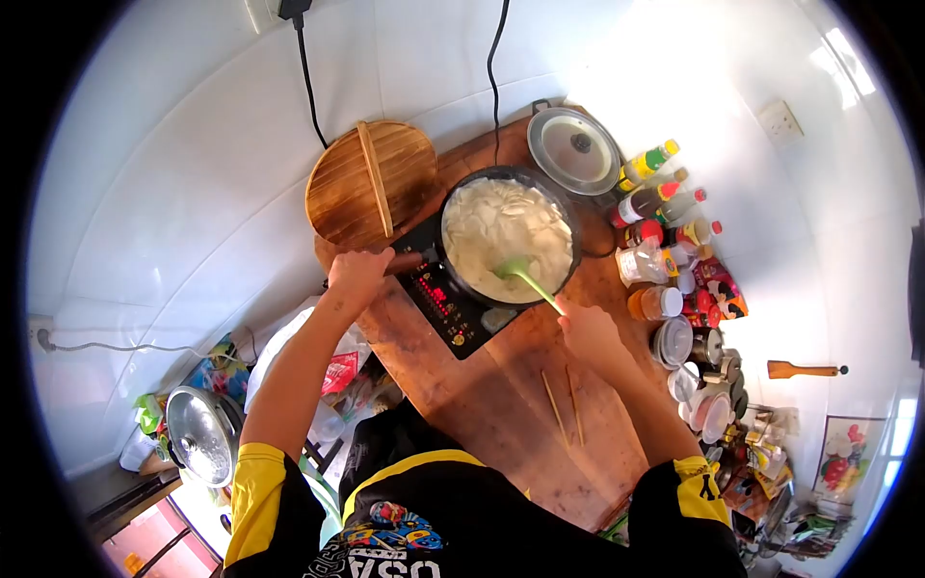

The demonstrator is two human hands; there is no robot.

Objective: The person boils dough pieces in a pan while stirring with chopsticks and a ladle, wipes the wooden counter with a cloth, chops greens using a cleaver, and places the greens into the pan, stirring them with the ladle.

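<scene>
A black-and-yellow shirt (568, 535) is showing closest to us, and two hands are working at a pan (576, 249).
I am seeing the left hand (358, 275) gripping the pan's brown handle (406, 262), while the right hand (590, 328) is holding a green spoon (530, 280) with its tip dipping into pale, flat pieces (511, 217). The pan is sitting on a black cooker (448, 323), ahead of the right hand; a round wooden lid (337, 197) is resting just beyond the left hand, and two chopsticks (554, 407) are lying on the table (501, 405), between the right hand and the shirt.
</scene>
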